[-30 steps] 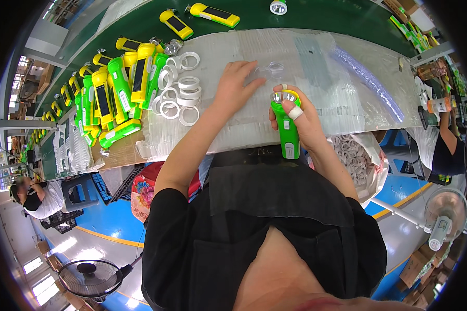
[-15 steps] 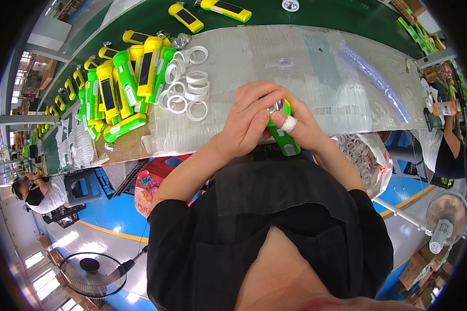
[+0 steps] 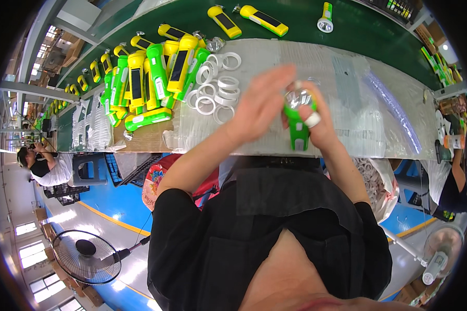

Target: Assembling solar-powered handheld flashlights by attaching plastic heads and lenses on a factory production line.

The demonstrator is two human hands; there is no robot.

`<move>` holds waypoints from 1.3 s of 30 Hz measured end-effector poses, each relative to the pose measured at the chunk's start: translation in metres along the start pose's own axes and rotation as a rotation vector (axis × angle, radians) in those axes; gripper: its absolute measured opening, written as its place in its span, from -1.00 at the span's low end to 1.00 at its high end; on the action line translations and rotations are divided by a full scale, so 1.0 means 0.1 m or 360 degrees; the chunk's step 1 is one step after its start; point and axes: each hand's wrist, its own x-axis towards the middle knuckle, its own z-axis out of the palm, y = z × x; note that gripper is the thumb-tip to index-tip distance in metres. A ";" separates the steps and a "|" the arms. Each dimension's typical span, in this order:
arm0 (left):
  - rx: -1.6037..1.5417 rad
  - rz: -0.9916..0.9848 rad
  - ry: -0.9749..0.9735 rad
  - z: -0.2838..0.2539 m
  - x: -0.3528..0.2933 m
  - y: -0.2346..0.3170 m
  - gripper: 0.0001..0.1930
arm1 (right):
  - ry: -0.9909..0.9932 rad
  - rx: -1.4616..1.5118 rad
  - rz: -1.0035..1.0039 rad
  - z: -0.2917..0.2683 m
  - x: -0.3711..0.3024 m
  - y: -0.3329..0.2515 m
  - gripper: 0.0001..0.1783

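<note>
A green flashlight (image 3: 298, 127) with a clear, shiny lens head is upright in my right hand (image 3: 319, 116), whose fingers wrap around it. White tape circles the thumb of that hand. My left hand (image 3: 260, 106) is just left of the lens, blurred, its fingers stretched out and holding nothing. Left of it, loose white rings (image 3: 206, 105) lie in a cluster on the plastic-covered bench. Beyond them is a heap of yellow and green flashlights (image 3: 136, 78), several showing dark panels.
A green belt (image 3: 296, 44) runs along the far side with more flashlights on it, one small flashlight (image 3: 325, 23) facing me. Rolled bubble wrap (image 3: 394, 111) lies at right. Below the bench edge hangs a sack of rings (image 3: 371, 181). Fans (image 3: 86, 257) stand behind; co-workers sit at both sides.
My left hand has come off the flashlight's head and moved left, uncovering the lens. My right hand keeps its grip. The whole view has shifted slightly.
</note>
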 end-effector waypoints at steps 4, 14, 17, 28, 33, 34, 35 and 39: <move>0.1316 -0.0120 -0.0019 -0.47 0.34 -0.68 -0.48 | 0.0367 -0.0314 -0.0206 -0.13 0.20 0.00 -0.50; -0.0255 -0.0793 0.0014 -0.59 0.53 -0.53 -0.61 | 0.0202 -0.0171 -0.0174 -0.20 0.25 0.05 -0.64; -0.0815 -0.0385 0.0085 -0.29 0.48 -0.06 -0.72 | 0.0211 -0.0150 -0.0163 -0.19 0.26 0.07 -0.63; 0.0276 0.0034 -0.0162 -0.11 0.49 0.21 -0.66 | 0.0162 -0.0244 -0.0226 -0.29 0.20 0.03 -0.55; 0.0270 0.0035 -0.0212 -0.05 0.55 0.25 -0.68 | 0.0295 -0.0390 -0.0366 -0.33 0.18 -0.12 -0.38; 0.0279 0.0065 -0.0226 -0.04 0.56 0.27 -0.69 | 0.0203 -0.0457 -0.0378 -0.47 0.19 -0.17 -0.38; 0.0270 0.0068 -0.0227 -0.04 0.56 0.28 -0.69 | 0.0111 -0.0525 -0.0387 -0.55 0.18 -0.21 -0.38; 0.0221 -0.0001 -0.0277 0.02 0.56 0.26 -0.67 | -0.0218 -0.1185 -0.0707 -0.68 0.17 -0.56 -0.50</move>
